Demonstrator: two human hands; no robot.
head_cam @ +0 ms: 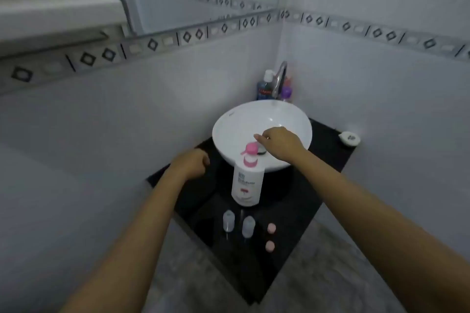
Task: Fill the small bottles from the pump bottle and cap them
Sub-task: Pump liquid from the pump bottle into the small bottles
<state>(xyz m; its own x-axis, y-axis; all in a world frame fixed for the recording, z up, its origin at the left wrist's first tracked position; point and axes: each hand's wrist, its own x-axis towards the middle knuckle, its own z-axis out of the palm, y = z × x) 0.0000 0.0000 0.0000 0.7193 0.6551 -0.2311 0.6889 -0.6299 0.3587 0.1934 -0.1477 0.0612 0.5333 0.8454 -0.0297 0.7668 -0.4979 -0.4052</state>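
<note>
white pump bottle (247, 180) with pink pump is parked mid-counter (300, 201), sink (262, 132) at 12 o'clock. left hand (190, 162) curled empty, right hand (278, 141) loosely pinched on nothing above it.

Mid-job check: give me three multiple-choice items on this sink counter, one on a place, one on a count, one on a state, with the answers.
1. Where does the pump bottle stand?
A. in the basin
B. on the black counter, in front of the basin
C. on the floor

2. How many loose pink caps lie on the counter?
A. two
B. four
C. none

3. The two small bottles are:
A. capped
B. lying down
C. upright, uncapped

Answers: B, its base rests on the counter before the basin; A, two caps lie right of the small bottles; C, both stand open-topped while the caps lie apart.
</note>
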